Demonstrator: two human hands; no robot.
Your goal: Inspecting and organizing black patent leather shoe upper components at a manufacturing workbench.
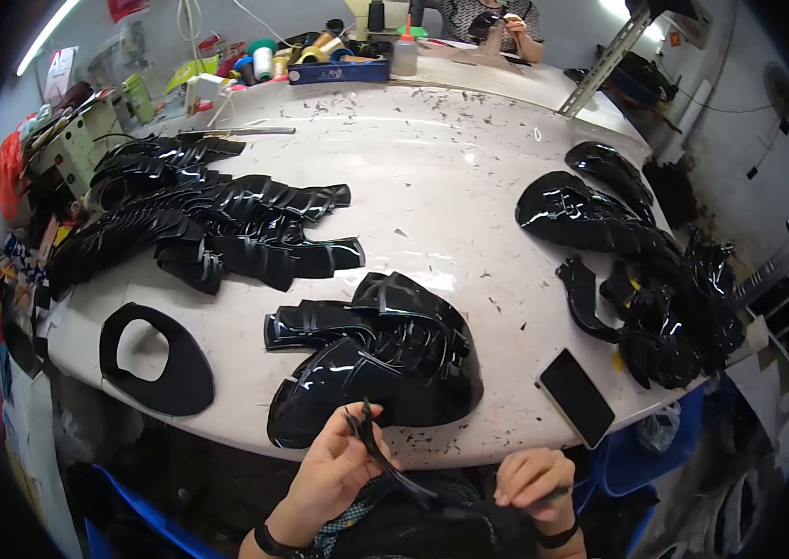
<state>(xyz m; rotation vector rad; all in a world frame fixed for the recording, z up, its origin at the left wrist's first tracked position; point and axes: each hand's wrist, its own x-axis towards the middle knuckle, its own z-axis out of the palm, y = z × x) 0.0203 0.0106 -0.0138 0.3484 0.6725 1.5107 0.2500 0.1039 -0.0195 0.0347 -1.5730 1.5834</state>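
Observation:
My left hand (340, 458) pinches a thin, curved black strip (402, 482) of shiny material near its upper end, above the table's near edge. From there the strip bends down and to the right, toward my right hand (534, 478). That hand is closed, and a dark tip sticks out at its right side; what it grips I cannot make out. Just beyond my left hand lies a pile of glossy black cut pieces (329, 382), some broad and rounded, some narrow. A flat black ring-shaped piece (191, 377) with an oval opening rests to the left.
Overlapping black pieces (255, 252) cover the table's left side; more glossy pieces (562, 210) heap up at the right. A phone (577, 396) lies near the right front edge. Scraps dot the white table (432, 177). At the back are a blue tray (339, 72), a bottle (405, 56) and another person.

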